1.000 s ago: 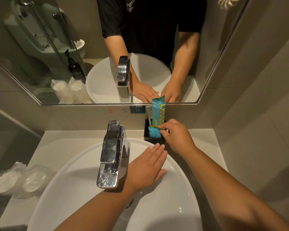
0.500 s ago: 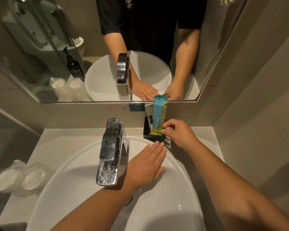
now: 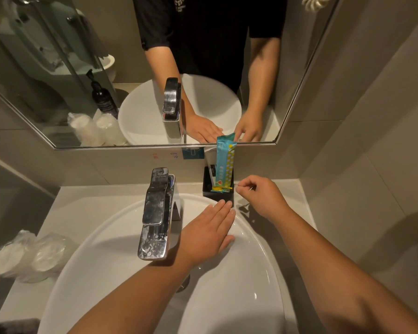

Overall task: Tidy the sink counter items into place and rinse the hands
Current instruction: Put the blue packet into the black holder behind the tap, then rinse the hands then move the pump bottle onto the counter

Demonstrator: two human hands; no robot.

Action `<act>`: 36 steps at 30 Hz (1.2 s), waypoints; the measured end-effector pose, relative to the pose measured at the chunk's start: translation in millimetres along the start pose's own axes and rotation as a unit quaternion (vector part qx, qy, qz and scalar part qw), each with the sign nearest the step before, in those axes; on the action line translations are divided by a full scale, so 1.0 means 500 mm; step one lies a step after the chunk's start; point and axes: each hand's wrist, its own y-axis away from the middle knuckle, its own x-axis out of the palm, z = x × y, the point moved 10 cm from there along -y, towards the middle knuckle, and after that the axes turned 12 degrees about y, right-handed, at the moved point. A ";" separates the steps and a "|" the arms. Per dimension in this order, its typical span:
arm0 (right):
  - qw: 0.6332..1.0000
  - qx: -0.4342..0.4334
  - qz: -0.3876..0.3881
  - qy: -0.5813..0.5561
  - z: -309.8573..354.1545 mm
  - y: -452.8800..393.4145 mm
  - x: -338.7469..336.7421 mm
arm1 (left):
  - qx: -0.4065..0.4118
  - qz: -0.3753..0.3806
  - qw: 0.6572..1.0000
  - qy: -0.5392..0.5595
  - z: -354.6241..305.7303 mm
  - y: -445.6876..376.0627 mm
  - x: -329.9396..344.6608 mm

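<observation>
Packet parked in holder, rinse pending
Our right hand (image 3: 261,197) beside teal packet (image 3: 223,165), fingers curled, grip contents unclear; left hand (image 3: 206,233) flat on basin (image 3: 106,249) for balance, we think.

A wide mirror (image 3: 130,147) with a thin metal frame hangs in front of me, and grey wall tiles (image 3: 372,141) close off the corner to my right. Just under the frame sit two small temperature stickers (image 3: 165,155) — one reads "COOL" — beside a blue square sticker (image 3: 193,153). In the reflection I see my black T-shirt (image 3: 210,32) and a glass shower door (image 3: 46,44). A coiled white cord (image 3: 315,2) hangs at the top edge — a dark cloth (image 3: 12,326) fills the bottom-left corner.
</observation>
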 end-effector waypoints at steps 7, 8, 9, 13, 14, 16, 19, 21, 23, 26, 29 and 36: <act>0.976 -0.035 -0.051 0.207 -0.050 0.061 -0.028 | -0.027 0.044 0.999 0.012 0.000 -0.001 -0.011; 0.969 -0.037 -0.049 0.238 -0.062 0.069 -0.028 | -0.030 0.049 0.998 0.020 -0.002 -0.001 -0.014; 0.962 -0.039 -0.045 0.265 -0.068 0.078 -0.029 | -0.034 0.054 0.998 0.025 -0.004 -0.001 -0.016; 0.944 -0.044 -0.030 0.324 -0.064 0.129 -0.028 | -0.080 0.077 0.994 0.023 -0.013 0.003 -0.025; 0.941 -0.049 -0.024 0.334 -0.058 0.145 -0.024 | -0.094 0.076 0.992 0.018 -0.017 0.005 -0.031; 0.931 -0.061 -0.004 0.361 -0.045 0.182 -0.009 | -0.123 0.072 0.990 0.011 -0.023 0.016 -0.041; 0.922 -0.073 0.020 0.379 -0.029 0.231 0.015 | -0.159 0.074 0.984 0.014 -0.035 0.048 -0.056; 0.924 -0.078 0.030 0.374 -0.018 0.259 0.027 | -0.179 0.075 0.981 0.017 -0.045 0.080 -0.066; 0.922 -0.098 0.029 0.373 0.002 0.287 0.034 | -0.194 0.065 0.979 0.019 -0.055 0.119 -0.080; 0.923 -0.129 0.035 0.361 0.035 0.333 0.052 | -0.233 0.037 0.971 0.041 -0.068 0.191 -0.100; 0.926 -0.161 0.037 0.340 0.083 0.380 0.076 | -0.239 0.002 0.970 0.034 -0.087 0.255 -0.135; 0.910 -0.247 0.055 0.329 0.202 0.473 0.179 | -0.277 -0.072 0.958 0.000 -0.078 0.427 -0.205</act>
